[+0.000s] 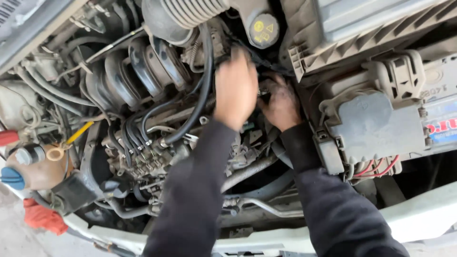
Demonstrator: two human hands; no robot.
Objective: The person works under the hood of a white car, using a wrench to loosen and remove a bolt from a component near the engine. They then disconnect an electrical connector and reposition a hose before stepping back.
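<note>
Two hands work deep in an open engine bay, close together just above the middle of the frame. The left hand (235,88) shows its back to the camera, fingers curled downward and blurred, so whether it grips anything cannot be told. The right hand (281,102), dark with grime, sits just beside it, its fingers bent into the shadowed gap between engine and fuse box; what they pinch is hidden. Both dark sleeves run down to the lower edge of the frame. A thick black hose (202,90) curves down the left side of the left hand, passing just beside it. Above the hands, at the top centre, stands a reservoir with a yellow cap (263,29). The black intake manifold (138,71) with its curved runners fills the upper left. To the right of the right hand lies a grey fuse box cover (376,126), with red wires (378,169) looping under it. A yellow dipstick handle (62,145) sits at the left, near a coolant tank with a blue cap (12,177), and a red rag (43,216) lies in the lower left corner.
</note>
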